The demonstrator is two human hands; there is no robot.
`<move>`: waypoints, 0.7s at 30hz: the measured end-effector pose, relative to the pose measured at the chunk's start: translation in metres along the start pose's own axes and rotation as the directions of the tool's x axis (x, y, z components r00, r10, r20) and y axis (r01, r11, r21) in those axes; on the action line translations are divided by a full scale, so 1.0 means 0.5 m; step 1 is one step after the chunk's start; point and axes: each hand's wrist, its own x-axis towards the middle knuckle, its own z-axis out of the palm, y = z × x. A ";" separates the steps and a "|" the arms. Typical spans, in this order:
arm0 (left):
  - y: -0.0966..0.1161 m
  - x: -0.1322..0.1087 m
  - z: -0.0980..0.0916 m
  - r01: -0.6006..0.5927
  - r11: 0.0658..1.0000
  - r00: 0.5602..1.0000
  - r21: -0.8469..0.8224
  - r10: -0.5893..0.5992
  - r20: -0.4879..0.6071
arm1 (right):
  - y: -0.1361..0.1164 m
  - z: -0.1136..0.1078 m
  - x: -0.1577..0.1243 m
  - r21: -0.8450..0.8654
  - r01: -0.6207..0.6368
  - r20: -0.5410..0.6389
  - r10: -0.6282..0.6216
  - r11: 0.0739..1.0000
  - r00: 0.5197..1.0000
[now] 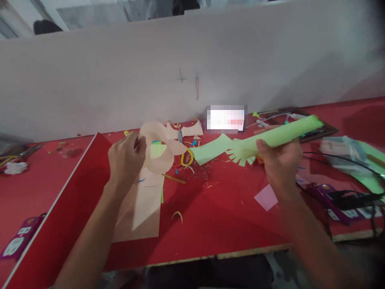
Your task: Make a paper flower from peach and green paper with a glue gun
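My right hand (281,162) is closed around a rolled light-green paper tube (288,131), raised over the right side of the red table. The tube's near end is cut into a fringe that fans outward. My left hand (128,158) is curled with fingertips together above peach paper cutouts (153,132); what it holds, if anything, is hidden. Beside those cutouts are scissors with a yellow handle loop (188,157). A pale-green paper strip (212,151) lies between the scissors and the fringe.
A peach sheet (141,226) and a thin brown stick (174,179) lie by my left arm. Paper scraps surround the scissors. A pink paper piece (267,197), cables and a purple power strip (327,200) are on the right. A phone (227,119) leans on the back wall.
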 end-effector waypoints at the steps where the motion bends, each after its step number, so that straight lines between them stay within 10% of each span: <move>1: 0.002 0.000 -0.001 -0.004 1.000 1.000 -0.002 0.004 -0.002 | -0.016 0.000 0.006 0.139 -0.044 -0.016 0.046 0.989 0.999; 5: 0.014 0.000 -0.007 -0.012 1.000 1.000 -0.010 0.011 -0.017 | -0.072 0.021 0.004 0.401 -0.412 0.412 0.240 0.818 0.879; 10: 0.027 -0.004 -0.011 -0.061 0.997 0.998 -0.041 0.059 -0.029 | -0.065 0.105 -0.033 0.270 -0.598 0.716 0.258 0.754 0.649; 15: 0.028 -0.008 -0.025 -0.066 0.997 0.997 -0.034 0.065 -0.038 | 0.004 0.154 -0.024 -0.184 0.014 0.313 0.045 0.983 0.949; 21: -0.013 0.005 -0.044 0.016 0.999 1.000 0.038 -0.016 -0.013 | 0.042 0.093 0.009 -0.381 0.308 0.108 -0.289 0.872 0.951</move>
